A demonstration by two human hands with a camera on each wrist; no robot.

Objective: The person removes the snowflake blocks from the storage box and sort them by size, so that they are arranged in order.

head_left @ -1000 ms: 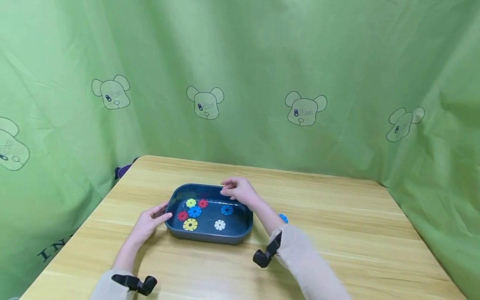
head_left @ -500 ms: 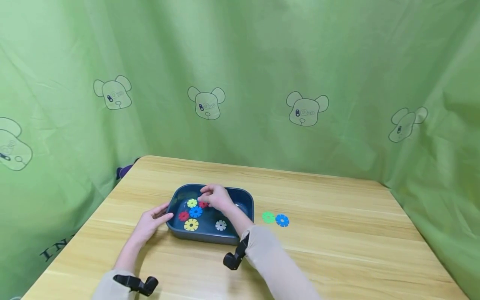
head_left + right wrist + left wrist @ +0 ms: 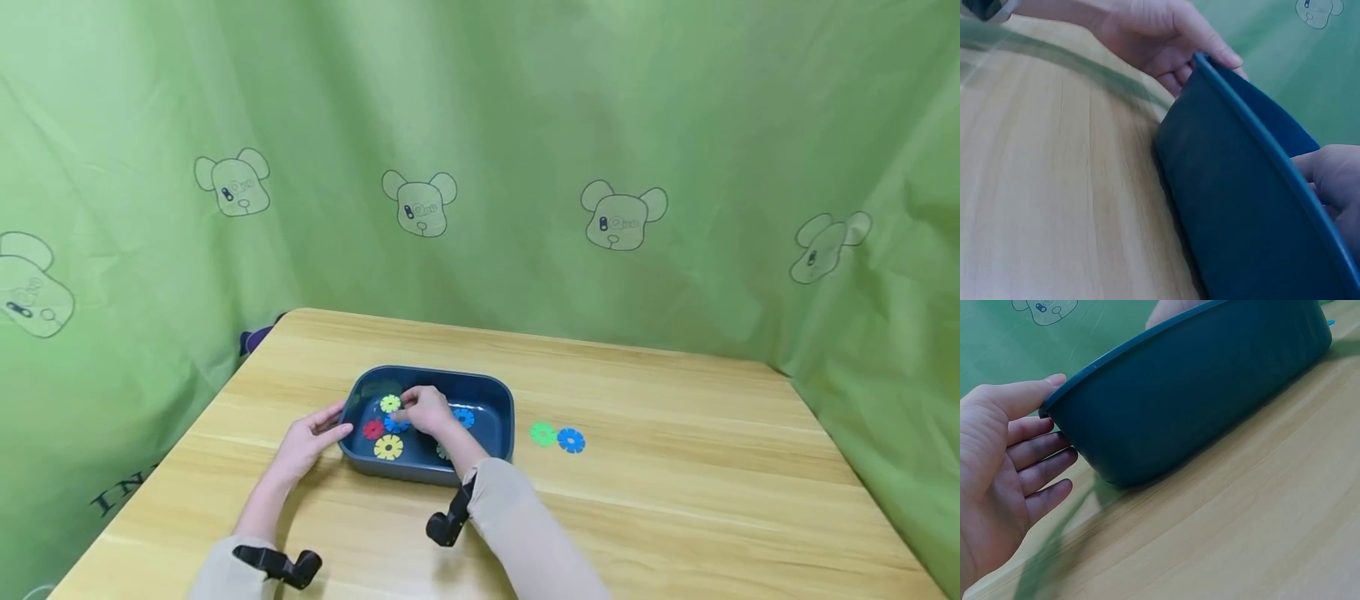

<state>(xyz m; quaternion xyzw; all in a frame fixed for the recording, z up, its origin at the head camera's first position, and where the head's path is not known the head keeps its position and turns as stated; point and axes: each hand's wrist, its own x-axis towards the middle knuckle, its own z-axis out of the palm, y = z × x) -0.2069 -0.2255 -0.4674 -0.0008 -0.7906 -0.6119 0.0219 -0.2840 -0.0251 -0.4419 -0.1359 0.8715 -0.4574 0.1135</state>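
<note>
My left hand (image 3: 300,447) holds the left end of a dark blue plastic basin (image 3: 412,472), thumb over the rim and fingers against the outer wall, as the left wrist view shows. My right hand (image 3: 431,410) reaches down inside, thumb and index finger close over a blue snowflake disc (image 3: 396,425). I cannot tell whether a disc is between those fingertips. Around them lie a yellow-green disc (image 3: 390,403), a red disc (image 3: 372,429) and a yellow disc (image 3: 388,447). A second blue disc (image 3: 464,417) and a pale disc (image 3: 442,451) are partly hidden by my right arm.
Right of the basin, a green disc (image 3: 543,434) and a blue disc (image 3: 571,441) lie on the wooden table (image 3: 675,467). A green curtain (image 3: 510,275) hangs behind the table. Something purple (image 3: 256,339) shows past its back left corner.
My right hand has moved left and down into the basin. The second red disc, seen earlier by the yellow-green one, is now out of sight at my fingers. My left hand stays on the rim.
</note>
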